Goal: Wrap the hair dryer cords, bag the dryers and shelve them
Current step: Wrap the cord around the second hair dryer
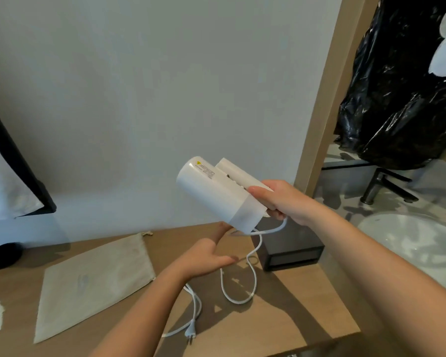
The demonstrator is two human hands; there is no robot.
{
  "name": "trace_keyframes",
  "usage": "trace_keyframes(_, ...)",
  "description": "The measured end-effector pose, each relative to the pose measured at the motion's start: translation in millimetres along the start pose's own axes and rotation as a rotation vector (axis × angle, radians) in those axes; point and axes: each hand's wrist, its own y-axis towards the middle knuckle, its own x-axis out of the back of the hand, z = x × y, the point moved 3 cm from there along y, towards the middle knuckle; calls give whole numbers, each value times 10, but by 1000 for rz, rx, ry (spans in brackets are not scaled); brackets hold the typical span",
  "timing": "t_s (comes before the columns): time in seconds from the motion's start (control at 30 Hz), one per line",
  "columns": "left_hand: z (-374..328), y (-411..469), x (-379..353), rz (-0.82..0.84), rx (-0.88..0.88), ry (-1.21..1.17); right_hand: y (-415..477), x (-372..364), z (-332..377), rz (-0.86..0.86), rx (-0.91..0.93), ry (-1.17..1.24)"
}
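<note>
My right grip [276,199] clamps the hair dryer [211,191] high so the cord [238,302] hangs slack below. Left grip [209,256] beneath, fingers apart, empty, ready to wind.

Wooden countertop [281,318] against a pale grey wall [139,86]. Black box [294,251] sits at the counter's far right end, near a tan wooden post [319,112]. Beyond the post: dark faucet [379,184] beside a pale round basin [410,240], crumpled black plastic bag [402,99] above. Far left: black-edged white panel [8,176], dark round object [3,256] below it.
</note>
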Motion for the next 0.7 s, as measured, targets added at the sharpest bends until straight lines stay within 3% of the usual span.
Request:
trace_keyframes(0.23, -157, 75, -8, -50, -168, 208, -101, 177, -20, 109, 4, 133)
trace_keyframes(0.47, -291, -300, 83, 26, -295, 81, -112, 188, -139, 46, -32, 110)
trace_keyframes(0.6, -393, -471, 352, -31, -311, -67, -90, 201, -224, -5, -83, 0)
trace_keyframes(0.7, -421, -495, 563, -92, -322, -17, -90, 181, -238, 17, -97, -118)
